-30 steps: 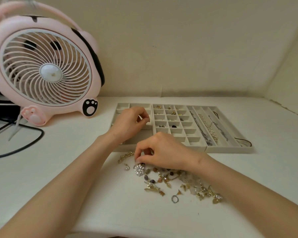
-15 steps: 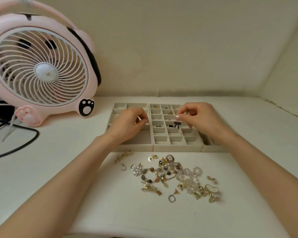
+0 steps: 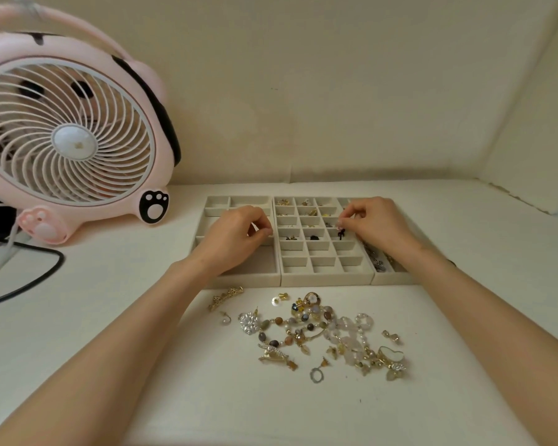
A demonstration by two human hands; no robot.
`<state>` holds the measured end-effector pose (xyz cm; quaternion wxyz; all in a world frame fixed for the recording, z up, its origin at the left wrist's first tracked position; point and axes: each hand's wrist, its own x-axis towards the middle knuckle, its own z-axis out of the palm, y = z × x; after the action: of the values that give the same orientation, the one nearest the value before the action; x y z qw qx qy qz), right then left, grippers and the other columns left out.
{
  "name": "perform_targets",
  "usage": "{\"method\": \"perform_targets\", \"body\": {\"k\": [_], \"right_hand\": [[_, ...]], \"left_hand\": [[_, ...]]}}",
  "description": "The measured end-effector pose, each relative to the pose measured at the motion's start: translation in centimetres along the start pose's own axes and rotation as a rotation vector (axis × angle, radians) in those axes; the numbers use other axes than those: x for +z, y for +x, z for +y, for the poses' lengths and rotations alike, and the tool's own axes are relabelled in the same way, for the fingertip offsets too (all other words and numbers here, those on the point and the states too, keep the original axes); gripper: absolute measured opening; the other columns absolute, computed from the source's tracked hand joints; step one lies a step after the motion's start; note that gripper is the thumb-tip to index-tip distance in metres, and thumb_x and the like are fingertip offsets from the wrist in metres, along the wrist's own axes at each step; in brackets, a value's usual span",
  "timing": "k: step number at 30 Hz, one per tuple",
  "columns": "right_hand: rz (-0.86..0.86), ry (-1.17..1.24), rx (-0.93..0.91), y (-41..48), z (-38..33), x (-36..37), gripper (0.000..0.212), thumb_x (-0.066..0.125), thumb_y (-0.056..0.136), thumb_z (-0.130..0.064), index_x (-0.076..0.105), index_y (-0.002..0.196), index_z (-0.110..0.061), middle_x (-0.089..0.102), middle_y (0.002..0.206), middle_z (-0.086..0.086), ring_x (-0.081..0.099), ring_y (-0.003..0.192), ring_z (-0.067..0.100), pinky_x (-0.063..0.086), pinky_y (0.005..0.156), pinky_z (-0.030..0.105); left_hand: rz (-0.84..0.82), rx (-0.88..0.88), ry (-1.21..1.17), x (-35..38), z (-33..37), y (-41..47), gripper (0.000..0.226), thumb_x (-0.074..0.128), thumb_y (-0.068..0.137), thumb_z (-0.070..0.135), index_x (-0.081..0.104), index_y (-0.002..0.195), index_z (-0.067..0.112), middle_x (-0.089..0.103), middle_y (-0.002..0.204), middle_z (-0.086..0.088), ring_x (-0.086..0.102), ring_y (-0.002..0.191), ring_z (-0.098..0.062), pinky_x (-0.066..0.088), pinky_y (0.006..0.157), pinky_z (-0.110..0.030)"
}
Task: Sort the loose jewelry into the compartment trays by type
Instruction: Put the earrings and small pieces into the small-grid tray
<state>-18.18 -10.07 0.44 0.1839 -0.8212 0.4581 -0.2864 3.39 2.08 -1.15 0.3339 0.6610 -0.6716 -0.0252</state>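
Three compartment trays stand in a row: left tray (image 3: 245, 280), middle grid tray (image 3: 326, 280), right tray (image 3: 390, 279). Two hands, left hand (image 3: 236, 235) and right hand (image 3: 376, 225), one small black piece (image 3: 341, 234) pinched in the right. One pink fan (image 3: 68, 140), one black cable (image 3: 61, 259), one tangled heap of loose jewelry (image 3: 319, 329) on the bench (image 3: 110, 268)

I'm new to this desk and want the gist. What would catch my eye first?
The big pink fan at far left dominates. In front lies a tangle of loose jewelry on the white table; behind it, the right hand pinches a small dark piece over the grid tray, the left hand at the neighbouring tray.
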Motion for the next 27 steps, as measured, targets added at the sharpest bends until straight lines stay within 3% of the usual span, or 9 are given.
{"method": "perform_targets", "body": {"k": [4, 8, 14, 20, 23, 27], "right_hand": [[0.005, 0.064, -0.023, 0.1, -0.6, 0.0, 0.01, 0.071, 0.081, -0.024, 0.071, 0.072, -0.019, 0.049, 0.055, -0.009, 0.042, 0.056, 0.007, 0.036, 0.059, 0.027], [-0.03, 0.078, -0.066, 0.0, -1.9, 0.3, 0.008, 0.069, 0.083, -0.022, 0.072, 0.077, -0.019, 0.051, 0.055, -0.014, 0.044, 0.056, 0.004, 0.034, 0.055, 0.024], [-0.061, 0.097, -0.093, -0.4, -1.9, 0.2, 0.006, 0.067, 0.086, -0.026, 0.073, 0.087, -0.023, 0.058, 0.057, -0.005, 0.053, 0.058, 0.013, 0.045, 0.064, 0.03], [-0.063, 0.16, -0.105, -2.1, -0.7, -1.1, 0.007, 0.067, 0.086, -0.024, 0.071, 0.081, -0.027, 0.062, 0.056, 0.002, 0.052, 0.047, 0.003, 0.044, 0.061, 0.025], [-0.103, 0.174, -0.114, -3.1, -0.8, -1.0, 0.006, 0.067, 0.087, -0.023, 0.071, 0.084, -0.025, 0.062, 0.057, 0.004, 0.051, 0.047, 0.001, 0.041, 0.06, 0.022], [-0.133, 0.211, -0.137, -4.2, -1.2, -0.8, 0.009, 0.068, 0.085, -0.019, 0.072, 0.082, -0.026, 0.056, 0.051, -0.004, 0.047, 0.047, 0.003, 0.038, 0.055, 0.018]], "left_hand": [[-0.003, 0.001, 0.008, 0.0, 0.0, 0.0, 0.008, 0.056, 0.091, 0.016, 0.063, 0.087, 0.019, 0.06, 0.088, 0.008, 0.056, 0.081, -0.01, 0.043, 0.067, -0.021], [-0.012, 0.002, 0.008, 0.0, 0.0, 0.0, 0.008, 0.056, 0.091, 0.017, 0.063, 0.088, 0.018, 0.06, 0.089, 0.007, 0.056, 0.081, -0.011, 0.045, 0.068, -0.023], [-0.02, 0.003, -0.007, 0.1, 0.2, 0.0, 0.008, 0.057, 0.091, 0.017, 0.061, 0.085, 0.021, 0.061, 0.088, 0.007, 0.057, 0.081, -0.012, 0.047, 0.07, -0.027], [-0.057, 0.104, -0.01, 0.5, 1.2, -0.3, 0.005, 0.059, 0.09, 0.021, 0.064, 0.09, 0.02, 0.06, 0.091, 0.01, 0.055, 0.08, -0.004, 0.045, 0.067, -0.018], [-0.111, 0.191, -0.037, 0.5, 1.6, -0.6, 0.003, 0.063, 0.086, 0.023, 0.065, 0.088, 0.021, 0.058, 0.093, 0.009, 0.054, 0.086, -0.001, 0.047, 0.076, -0.021], [-0.171, 0.259, -0.054, 0.6, 2.2, -0.8, 0.007, 0.069, 0.082, 0.023, 0.067, 0.086, 0.018, 0.06, 0.097, 0.003, 0.054, 0.093, -0.01, 0.043, 0.083, -0.026]]}}
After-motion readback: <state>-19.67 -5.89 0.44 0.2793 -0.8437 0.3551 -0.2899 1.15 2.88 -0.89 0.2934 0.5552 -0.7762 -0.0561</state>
